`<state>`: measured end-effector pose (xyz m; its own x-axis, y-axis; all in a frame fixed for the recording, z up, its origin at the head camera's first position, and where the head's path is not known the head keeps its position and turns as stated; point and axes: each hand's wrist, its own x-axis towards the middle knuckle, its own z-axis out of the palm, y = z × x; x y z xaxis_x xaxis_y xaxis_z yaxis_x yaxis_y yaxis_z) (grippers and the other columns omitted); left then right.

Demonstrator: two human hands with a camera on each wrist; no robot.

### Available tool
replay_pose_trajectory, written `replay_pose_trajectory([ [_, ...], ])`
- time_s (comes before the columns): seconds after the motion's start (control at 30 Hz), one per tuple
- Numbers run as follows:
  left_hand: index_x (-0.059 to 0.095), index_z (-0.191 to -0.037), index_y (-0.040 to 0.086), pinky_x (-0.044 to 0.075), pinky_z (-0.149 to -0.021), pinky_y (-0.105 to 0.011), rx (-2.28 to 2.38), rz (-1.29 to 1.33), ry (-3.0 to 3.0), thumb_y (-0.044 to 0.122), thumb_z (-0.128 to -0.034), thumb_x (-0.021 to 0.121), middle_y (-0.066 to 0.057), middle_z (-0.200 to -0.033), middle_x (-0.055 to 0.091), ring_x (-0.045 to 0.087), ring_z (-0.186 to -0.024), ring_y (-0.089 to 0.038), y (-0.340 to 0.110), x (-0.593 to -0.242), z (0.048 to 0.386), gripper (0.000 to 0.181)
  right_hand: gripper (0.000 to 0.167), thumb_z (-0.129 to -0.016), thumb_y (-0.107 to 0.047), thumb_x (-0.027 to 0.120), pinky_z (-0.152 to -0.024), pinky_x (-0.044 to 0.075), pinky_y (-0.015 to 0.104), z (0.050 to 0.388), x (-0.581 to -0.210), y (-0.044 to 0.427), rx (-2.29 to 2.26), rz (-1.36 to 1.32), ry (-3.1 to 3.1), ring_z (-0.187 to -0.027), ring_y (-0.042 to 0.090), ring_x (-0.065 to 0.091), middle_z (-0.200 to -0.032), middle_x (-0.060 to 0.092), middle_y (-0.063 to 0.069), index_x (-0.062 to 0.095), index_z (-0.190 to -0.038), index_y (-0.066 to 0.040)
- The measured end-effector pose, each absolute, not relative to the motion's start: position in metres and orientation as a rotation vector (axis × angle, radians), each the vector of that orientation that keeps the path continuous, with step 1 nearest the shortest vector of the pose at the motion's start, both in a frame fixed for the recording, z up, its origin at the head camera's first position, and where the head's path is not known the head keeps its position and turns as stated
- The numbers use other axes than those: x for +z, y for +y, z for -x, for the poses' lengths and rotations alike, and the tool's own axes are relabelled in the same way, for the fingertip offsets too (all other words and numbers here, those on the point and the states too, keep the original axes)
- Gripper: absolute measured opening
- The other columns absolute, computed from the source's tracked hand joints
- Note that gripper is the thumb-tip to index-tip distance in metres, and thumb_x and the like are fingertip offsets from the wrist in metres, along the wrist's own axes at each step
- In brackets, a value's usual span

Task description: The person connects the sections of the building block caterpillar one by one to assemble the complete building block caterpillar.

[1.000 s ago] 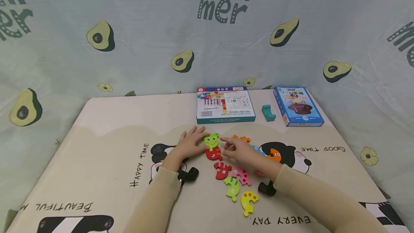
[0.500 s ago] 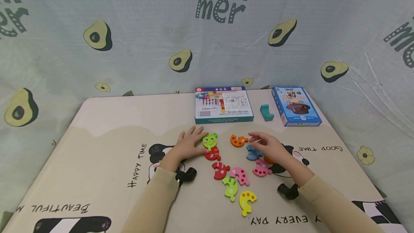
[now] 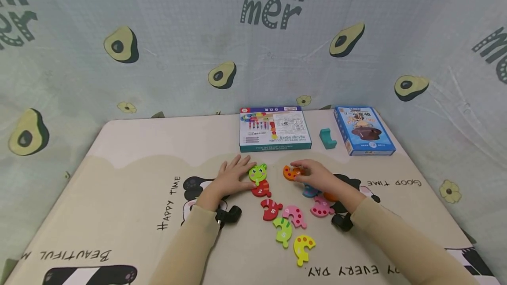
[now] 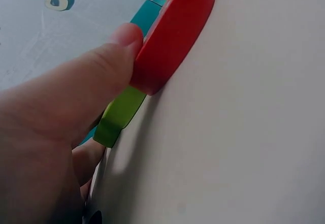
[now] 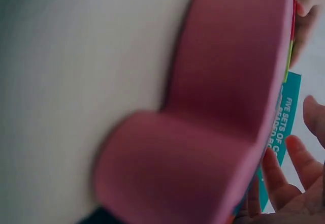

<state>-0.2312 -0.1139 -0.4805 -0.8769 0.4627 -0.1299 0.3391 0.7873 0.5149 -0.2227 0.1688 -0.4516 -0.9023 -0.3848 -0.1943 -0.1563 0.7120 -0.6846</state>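
My left hand (image 3: 229,181) lies spread beside a green animal-face puzzle piece (image 3: 258,173) joined to a red puzzle piece numbered 2 (image 3: 260,188). Its thumb touches the red side in the left wrist view; the fingertips reach the green face. Over an orange spotted puzzle piece (image 3: 290,173) hovers my right hand (image 3: 318,177), fingers loosely bent and covering the piece's right end. Thumb and fingers stand apart in the right wrist view, where a pink puzzle piece (image 5: 223,71) fills the foreground. A blue puzzle piece (image 3: 310,191) is partly hidden under the right hand.
Nearer lie another red piece (image 3: 271,210), a pink one (image 3: 294,216), a green one (image 3: 283,231) and a yellow one (image 3: 303,249). At the back are a white-and-teal box (image 3: 275,131), a teal block (image 3: 327,139) and a blue box (image 3: 364,131).
My right hand has left the red piece numbered 2, swung right past the orange piece, then come back left over it. The left hand stays in place.
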Motion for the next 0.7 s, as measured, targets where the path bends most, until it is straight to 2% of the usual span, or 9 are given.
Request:
replay_pose_trajectory([
  [0.17,0.035,-0.14,0.026,-0.005,-0.109,-0.056,0.728,-0.636,2.725,0.05,-0.0793,0.06,0.001,-0.152,0.019,0.002,-0.142,-0.025,-0.114,-0.481,0.231,0.07,0.051,-0.084,-0.022,0.064,-0.102,0.032,0.052,0.224,-0.455,0.165,-0.889,0.438,2.599,-0.124,0.033,0.039,-0.135,0.046,0.012,0.048,-0.131,-0.013],
  [0.3,0.035,-0.14,0.027,-0.005,-0.109,-0.056,0.724,-0.632,2.725,0.05,-0.0791,0.061,0.001,-0.152,0.019,0.001,-0.142,-0.025,-0.114,-0.482,0.233,0.07,0.049,-0.084,-0.023,0.064,-0.1,0.034,0.052,0.225,-0.459,0.163,-0.828,0.392,2.626,-0.121,0.031,0.038,-0.133,0.047,0.011,0.049,-0.13,-0.016],
  [0.47,0.035,-0.14,0.027,-0.006,-0.109,-0.056,0.718,-0.624,2.723,0.051,-0.0789,0.061,0.002,-0.152,0.018,0.001,-0.142,-0.024,-0.114,-0.482,0.235,0.071,0.051,-0.083,-0.024,0.066,-0.1,0.035,0.051,0.223,-0.458,0.161,-0.797,0.402,2.64,-0.119,0.031,0.037,-0.131,0.049,0.011,0.048,-0.13,-0.012],
  [0.6,0.035,-0.14,0.027,-0.006,-0.109,-0.056,0.719,-0.619,2.718,0.05,-0.0789,0.061,0.001,-0.152,0.018,0.001,-0.142,-0.024,-0.114,-0.482,0.234,0.071,0.055,-0.081,-0.029,0.068,-0.095,0.038,0.049,0.221,-0.457,0.158,-0.699,0.521,2.697,-0.114,0.032,0.039,-0.127,0.048,0.015,0.049,-0.129,-0.01],
  [0.7,0.035,-0.14,0.026,-0.006,-0.109,-0.056,0.725,-0.618,2.716,0.049,-0.0787,0.061,0.001,-0.152,0.019,0.001,-0.142,-0.025,-0.114,-0.481,0.233,0.07,0.048,-0.08,-0.026,0.068,-0.089,0.04,0.046,0.219,-0.457,0.156,-0.646,0.564,2.718,-0.109,0.031,0.039,-0.122,0.046,0.015,0.055,-0.124,-0.014],
])
